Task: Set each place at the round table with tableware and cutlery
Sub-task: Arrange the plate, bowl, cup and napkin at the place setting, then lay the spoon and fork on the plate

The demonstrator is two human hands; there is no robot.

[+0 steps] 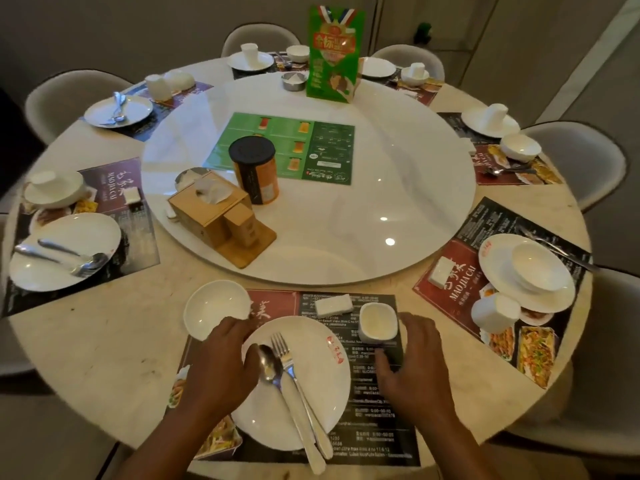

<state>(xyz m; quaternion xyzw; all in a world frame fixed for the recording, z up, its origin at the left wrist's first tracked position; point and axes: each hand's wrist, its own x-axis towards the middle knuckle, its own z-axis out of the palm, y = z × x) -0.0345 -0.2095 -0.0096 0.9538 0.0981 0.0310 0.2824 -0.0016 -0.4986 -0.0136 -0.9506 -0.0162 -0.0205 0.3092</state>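
Observation:
At the near place a white plate [311, 386] lies on a dark placemat [374, 410], with a spoon [273, 368] and a fork [294, 375] side by side across it. My left hand [225, 362] rests over the plate's left rim, fingertips beside the spoon bowl, holding nothing. A white bowl [214, 306] sits just beyond that hand, left of the mat. A white cup [378, 322] stands upright on the mat, and my right hand [412, 362] lies spread next to it on its right, thumb below the cup. A wrapped white wipe [333, 304] lies left of the cup.
A glass turntable [381, 202] fills the middle, carrying a wooden tissue box [214, 213], an orange canister [256, 171], a green menu [294, 147] and a green card stand [334, 53]. Other places around the table [104, 341] hold plates, bowls, cups and cutlery. Grey chairs ring the table.

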